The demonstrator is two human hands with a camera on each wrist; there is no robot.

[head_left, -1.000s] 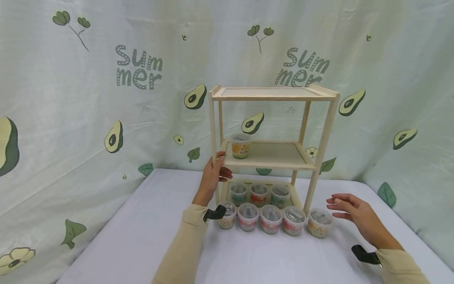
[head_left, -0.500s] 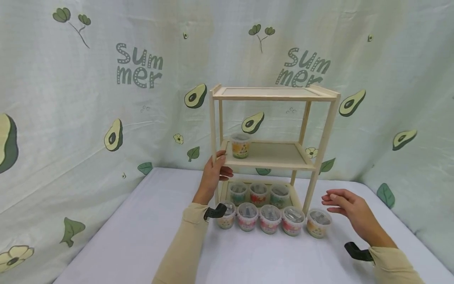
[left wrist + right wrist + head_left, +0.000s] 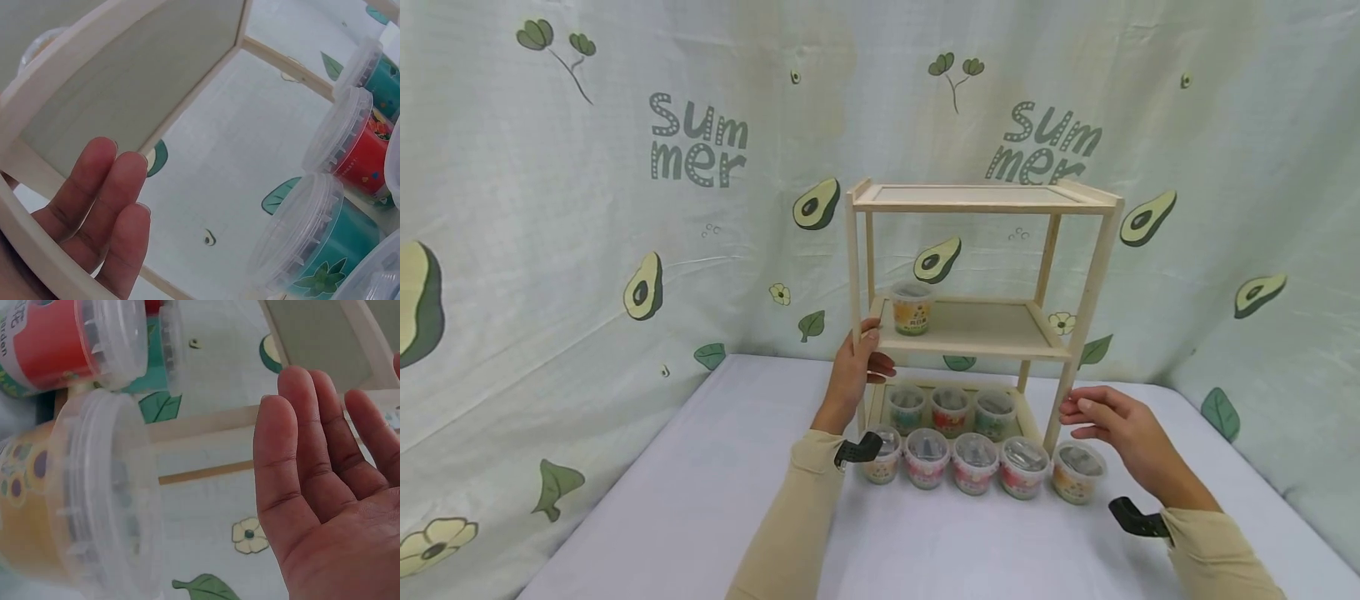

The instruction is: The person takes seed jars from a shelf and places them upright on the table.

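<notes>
Right hand (image 3: 1108, 421) — moved inward, beside rack edge (image 3: 1080, 333)

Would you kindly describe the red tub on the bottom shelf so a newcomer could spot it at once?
Find the wooden rack, then look down to its bottom shelf, behind the row of five tubs. There, in a line of three, the red tub stands in the middle, its red colour setting it apart from the green tubs on either side.

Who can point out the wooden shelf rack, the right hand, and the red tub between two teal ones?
Wooden shelf rack (image 3: 988, 323): head view, middle shelf's board.
Right hand (image 3: 1122, 427): head view, its back.
Red tub (image 3: 949, 419): head view, front label.
</notes>
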